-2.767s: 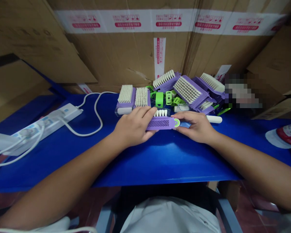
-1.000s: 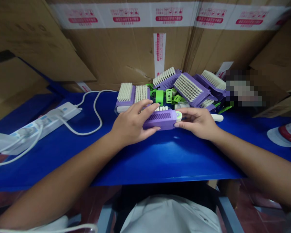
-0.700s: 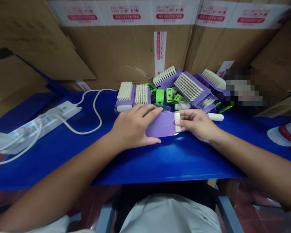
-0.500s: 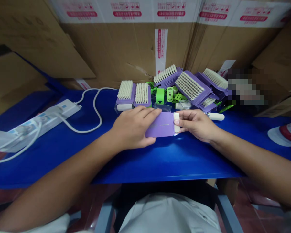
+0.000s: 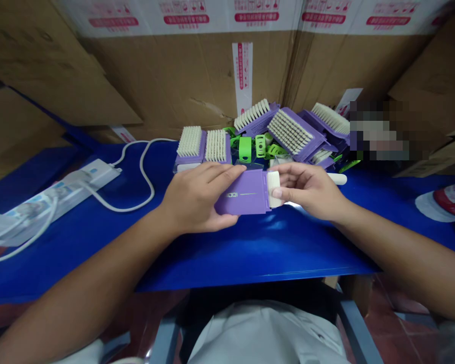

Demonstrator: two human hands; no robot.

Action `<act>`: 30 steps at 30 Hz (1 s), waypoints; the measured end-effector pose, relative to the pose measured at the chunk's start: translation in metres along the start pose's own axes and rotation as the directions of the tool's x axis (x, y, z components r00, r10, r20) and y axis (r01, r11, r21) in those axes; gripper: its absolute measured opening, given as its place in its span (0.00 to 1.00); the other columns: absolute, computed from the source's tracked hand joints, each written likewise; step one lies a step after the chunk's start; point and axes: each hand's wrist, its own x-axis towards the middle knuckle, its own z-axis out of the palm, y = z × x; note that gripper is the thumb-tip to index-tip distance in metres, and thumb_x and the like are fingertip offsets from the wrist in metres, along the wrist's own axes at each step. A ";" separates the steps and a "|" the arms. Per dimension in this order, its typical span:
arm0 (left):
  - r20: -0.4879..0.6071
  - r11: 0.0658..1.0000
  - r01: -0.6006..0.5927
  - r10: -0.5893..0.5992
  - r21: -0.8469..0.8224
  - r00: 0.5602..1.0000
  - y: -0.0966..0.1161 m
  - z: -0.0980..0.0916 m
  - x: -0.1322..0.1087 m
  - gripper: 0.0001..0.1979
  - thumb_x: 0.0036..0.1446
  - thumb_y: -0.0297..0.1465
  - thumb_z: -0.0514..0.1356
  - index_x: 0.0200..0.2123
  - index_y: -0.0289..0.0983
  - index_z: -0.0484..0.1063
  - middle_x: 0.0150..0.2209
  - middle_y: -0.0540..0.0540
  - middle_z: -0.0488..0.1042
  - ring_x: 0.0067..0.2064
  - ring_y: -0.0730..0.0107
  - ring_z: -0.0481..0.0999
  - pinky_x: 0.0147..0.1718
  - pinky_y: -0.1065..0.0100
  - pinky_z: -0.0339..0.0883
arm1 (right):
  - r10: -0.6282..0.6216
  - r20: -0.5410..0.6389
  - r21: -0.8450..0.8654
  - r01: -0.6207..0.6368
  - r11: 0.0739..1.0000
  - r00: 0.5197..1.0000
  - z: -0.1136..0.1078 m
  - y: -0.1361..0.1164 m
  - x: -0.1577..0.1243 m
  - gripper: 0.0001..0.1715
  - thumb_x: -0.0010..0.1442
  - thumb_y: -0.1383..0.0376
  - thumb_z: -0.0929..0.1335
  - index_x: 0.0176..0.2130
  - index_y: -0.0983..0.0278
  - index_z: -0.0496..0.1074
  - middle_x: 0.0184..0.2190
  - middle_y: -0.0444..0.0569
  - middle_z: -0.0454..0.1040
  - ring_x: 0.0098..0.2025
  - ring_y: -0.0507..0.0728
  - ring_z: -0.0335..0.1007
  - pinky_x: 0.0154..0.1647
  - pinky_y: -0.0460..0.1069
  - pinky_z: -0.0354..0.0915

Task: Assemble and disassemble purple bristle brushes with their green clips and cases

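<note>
My left hand is closed around the left end of a flat purple brush head, which shows pale lettering on its upper face. At the other end, my right hand pinches its white ribbed end piece between thumb and fingers. Its underside is hidden. Just behind my hands lie several similar purple brush heads with cream bristles facing up. Among them are bright green plastic pieces. A white rod-like part sticks out behind my right hand.
The blue tabletop runs to an edge in front of my lap. At left lies a white power strip with looping cables. Cardboard boxes stand along the back. A red-and-white object sits at the right.
A gap with a stepped purple edge now shows by the white end piece. More lettering is visible on the purple face. The whole view has shifted slightly.
</note>
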 end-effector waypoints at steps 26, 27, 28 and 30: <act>0.562 -0.103 0.624 0.339 -0.775 0.754 -0.001 0.026 0.012 0.33 0.38 0.34 0.75 0.52 0.37 0.81 0.46 0.45 0.83 0.43 0.60 0.79 0.42 0.68 0.72 | -0.458 0.324 -0.333 0.553 0.763 0.828 -0.006 -0.017 -0.009 0.21 0.56 0.58 0.80 0.50 0.59 0.84 0.43 0.50 0.86 0.39 0.57 0.85 0.44 0.49 0.79; 0.558 -0.129 0.629 0.351 -0.766 0.752 -0.001 0.027 0.012 0.33 0.38 0.33 0.75 0.52 0.37 0.81 0.46 0.45 0.83 0.43 0.61 0.78 0.40 0.69 0.71 | -0.456 0.322 -0.336 0.551 0.764 0.830 -0.006 -0.017 -0.009 0.21 0.57 0.58 0.80 0.50 0.59 0.84 0.43 0.50 0.86 0.40 0.57 0.85 0.44 0.49 0.79; 0.555 -0.150 0.635 0.362 -0.758 0.748 -0.002 0.028 0.011 0.33 0.38 0.33 0.75 0.52 0.37 0.81 0.44 0.46 0.83 0.41 0.63 0.77 0.39 0.70 0.70 | -0.455 0.318 -0.339 0.548 0.765 0.832 -0.005 -0.017 -0.010 0.20 0.57 0.59 0.80 0.50 0.59 0.84 0.44 0.50 0.86 0.40 0.57 0.85 0.44 0.49 0.79; 0.550 -0.180 0.642 0.378 -0.745 0.745 -0.002 0.029 0.011 0.32 0.38 0.32 0.75 0.51 0.36 0.81 0.41 0.47 0.82 0.38 0.65 0.76 0.35 0.72 0.68 | -0.467 0.313 -0.340 0.557 0.758 0.827 -0.004 -0.018 -0.010 0.20 0.58 0.60 0.79 0.50 0.59 0.84 0.44 0.50 0.86 0.40 0.57 0.85 0.45 0.49 0.79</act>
